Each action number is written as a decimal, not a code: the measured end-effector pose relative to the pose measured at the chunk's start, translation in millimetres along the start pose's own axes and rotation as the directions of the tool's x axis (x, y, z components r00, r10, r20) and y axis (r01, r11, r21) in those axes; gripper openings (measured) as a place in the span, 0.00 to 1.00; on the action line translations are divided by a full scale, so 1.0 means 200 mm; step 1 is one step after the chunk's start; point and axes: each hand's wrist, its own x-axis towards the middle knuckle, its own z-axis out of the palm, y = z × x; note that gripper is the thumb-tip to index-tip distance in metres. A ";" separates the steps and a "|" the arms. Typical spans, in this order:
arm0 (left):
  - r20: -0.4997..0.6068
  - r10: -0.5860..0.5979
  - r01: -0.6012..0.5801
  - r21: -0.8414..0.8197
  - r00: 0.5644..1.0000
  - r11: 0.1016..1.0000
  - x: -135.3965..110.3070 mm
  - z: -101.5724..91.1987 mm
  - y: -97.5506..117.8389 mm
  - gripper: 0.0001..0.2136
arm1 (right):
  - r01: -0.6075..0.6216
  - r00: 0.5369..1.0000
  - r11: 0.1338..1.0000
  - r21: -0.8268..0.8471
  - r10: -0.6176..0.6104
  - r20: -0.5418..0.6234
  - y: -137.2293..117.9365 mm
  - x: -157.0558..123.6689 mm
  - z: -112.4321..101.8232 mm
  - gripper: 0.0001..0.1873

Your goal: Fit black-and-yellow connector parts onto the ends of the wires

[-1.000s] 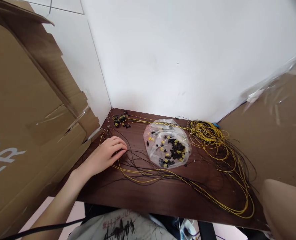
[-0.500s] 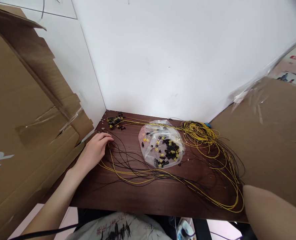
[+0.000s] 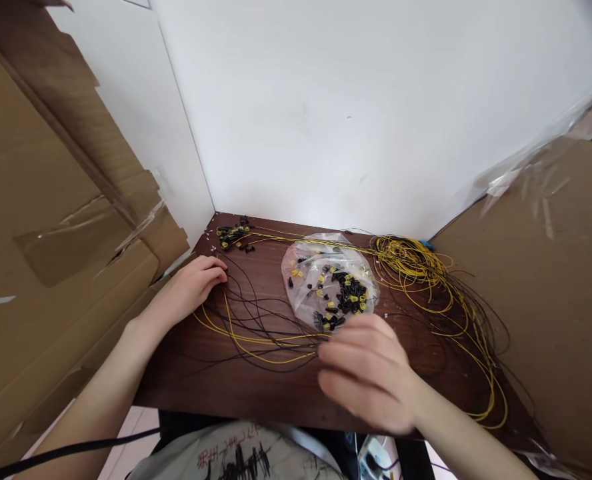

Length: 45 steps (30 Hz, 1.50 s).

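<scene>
My left hand (image 3: 201, 283) rests at the left of the brown table, with thumb and fingers pinched. A thin yellow cable (image 3: 230, 317) runs up to these fingertips, and the grip itself is partly hidden. My right hand (image 3: 369, 373) is over the front middle of the table, smeared by motion, fingers curled; what it holds, if anything, does not show. It covers part of the loose yellow and black cables (image 3: 276, 341). Just behind it lies a clear plastic bag (image 3: 301, 303) with small black and yellow connector parts (image 3: 351, 293) on it.
A yellow cable coil (image 3: 406, 260) lies at the back right. Cable ends with black and yellow connectors (image 3: 231, 237) lie at the back left. Cardboard walls (image 3: 76, 220) stand at both sides, and a white wall (image 3: 326, 120) closes the back.
My right hand has come in from the right edge to the front middle, over the cables. The left hand stays nearly in place, pinched. The view has shifted slightly.
</scene>
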 end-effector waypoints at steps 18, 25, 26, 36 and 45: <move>-0.092 -0.490 0.492 0.320 0.867 0.810 0.23 0.05 0.09 0.15 | -0.103 0.994 0.992 0.078 0.105 -0.021 0.30 -0.12 0.36 0.11; -0.205 -0.346 0.395 0.300 0.916 0.868 0.19 0.11 0.01 0.15 | -0.131 0.991 0.988 0.083 0.129 0.020 0.31 -0.13 0.33 0.12; -0.220 -0.337 0.391 0.291 0.915 0.873 0.19 0.12 0.01 0.15 | -0.132 0.991 0.988 0.083 0.130 0.023 0.31 -0.13 0.32 0.12; -0.170 -0.160 0.191 0.185 0.972 0.964 0.19 0.08 0.06 0.14 | -0.089 0.994 0.992 0.091 0.082 0.069 0.28 -0.12 0.32 0.13; -0.052 -0.060 0.058 -0.050 0.997 0.997 0.20 0.11 -0.03 0.10 | -0.090 0.989 0.993 0.074 0.080 0.121 0.28 -0.12 0.32 0.14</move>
